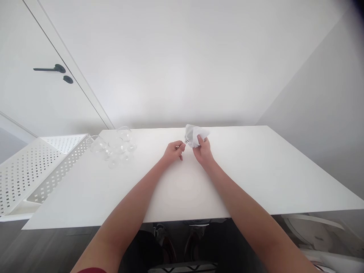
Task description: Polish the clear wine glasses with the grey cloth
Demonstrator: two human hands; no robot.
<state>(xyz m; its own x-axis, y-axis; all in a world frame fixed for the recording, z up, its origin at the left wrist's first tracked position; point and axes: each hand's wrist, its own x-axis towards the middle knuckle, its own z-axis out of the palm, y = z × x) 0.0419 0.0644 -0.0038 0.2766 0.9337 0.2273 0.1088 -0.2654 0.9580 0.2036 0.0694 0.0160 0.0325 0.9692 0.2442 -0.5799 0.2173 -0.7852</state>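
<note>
Above the far middle of the white table, my left hand pinches the thin stem of a wine glass. White cloth covers most of this glass, so its bowl hardly shows. My right hand is closed on the white cloth, thumb on top, pressing it around the bowl. The glass is tilted sideways between both hands. To the left, several clear stemmed glasses stand close together on the table; their outlines are faint against the white.
A white perforated rack stands against the table's left side. Behind it is a white door with a black handle. The wall runs along the table's far edge. A white chair is below the right front edge.
</note>
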